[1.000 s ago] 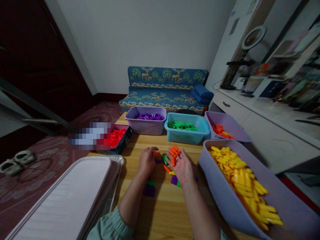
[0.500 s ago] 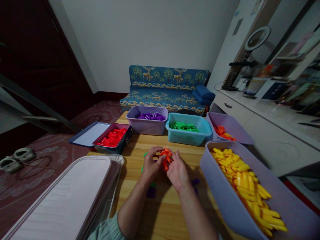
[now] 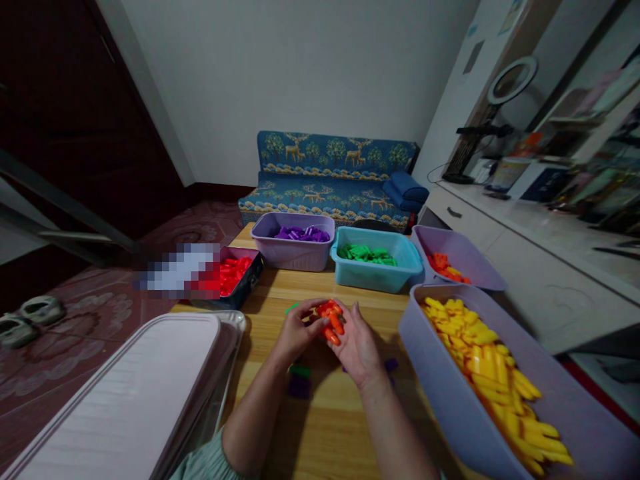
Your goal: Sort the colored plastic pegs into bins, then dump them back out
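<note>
Several small orange plastic pieces (image 3: 331, 320) are bunched between my two hands above the wooden table. My left hand (image 3: 297, 333) has its thumb and fingers closed on the bunch from the left. Underneath and to the right, my right hand (image 3: 357, 343) is cupped palm up, with the pieces lying against its fingers. On the tabletop below, a green piece (image 3: 300, 371) and a purple piece (image 3: 299, 388) lie beneath my left wrist. Another purple piece (image 3: 391, 365) lies right of my right wrist. My hands partly hide the pieces under them.
Behind my hands stand a purple bin (image 3: 293, 257) of purple pieces and a turquoise bin (image 3: 373, 277) of green ones. Lilac bins hold orange pieces (image 3: 443, 265) and yellow pieces (image 3: 485, 360) at right. A tin of red pieces (image 3: 233, 270) and stacked lids (image 3: 125, 387) are left.
Both hands have come slightly lower, and the orange bunch now shows more openly between my fingers. Part of the tin at left is now blurred by pixelation.
</note>
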The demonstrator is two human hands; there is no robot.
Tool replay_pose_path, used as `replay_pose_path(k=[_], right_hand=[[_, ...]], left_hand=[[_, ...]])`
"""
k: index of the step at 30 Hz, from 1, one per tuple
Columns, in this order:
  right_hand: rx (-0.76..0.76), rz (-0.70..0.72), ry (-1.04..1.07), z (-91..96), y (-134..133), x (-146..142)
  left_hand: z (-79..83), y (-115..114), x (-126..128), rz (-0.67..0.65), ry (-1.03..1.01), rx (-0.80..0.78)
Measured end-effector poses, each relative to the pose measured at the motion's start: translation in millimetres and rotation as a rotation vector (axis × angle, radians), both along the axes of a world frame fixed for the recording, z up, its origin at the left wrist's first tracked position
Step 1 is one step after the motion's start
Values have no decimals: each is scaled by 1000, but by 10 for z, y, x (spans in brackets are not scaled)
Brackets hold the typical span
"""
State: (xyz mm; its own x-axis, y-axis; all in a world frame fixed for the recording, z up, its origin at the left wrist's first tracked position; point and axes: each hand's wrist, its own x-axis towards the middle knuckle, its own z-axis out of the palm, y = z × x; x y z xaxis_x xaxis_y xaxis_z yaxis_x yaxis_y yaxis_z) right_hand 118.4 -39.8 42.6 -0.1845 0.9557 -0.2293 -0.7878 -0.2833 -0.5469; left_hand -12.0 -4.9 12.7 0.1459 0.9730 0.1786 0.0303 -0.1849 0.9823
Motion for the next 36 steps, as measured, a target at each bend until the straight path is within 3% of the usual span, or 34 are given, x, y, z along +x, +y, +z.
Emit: replay_pose_path(k=[4, 7, 15, 20, 22, 27, 32, 36], right_hand=[[48, 44, 0, 42, -24, -14], [32, 43, 8, 60, -36, -32], [-125, -2, 71, -6, 11, -38], [-176, -77, 78, -61, 29, -11], [-116, -104, -68, -79, 30, 22], [140, -218, -750, -160, 85, 217], [320, -213, -1243, -284, 126, 374], [321, -179, -1569, -353, 75, 318]], left_hand=[[-30, 2, -10, -79, -30, -19], [-34, 7, -2, -58, -56, -4], [-6, 85, -101, 285, -366, -130], [-28, 102, -134, 332, -441, -165], [5, 89, -148, 288, -393, -207], [146, 44, -246, 80, -103, -244], [271, -71, -273, -275, 392, 19], [362, -209, -174, -430, 689, 149]])
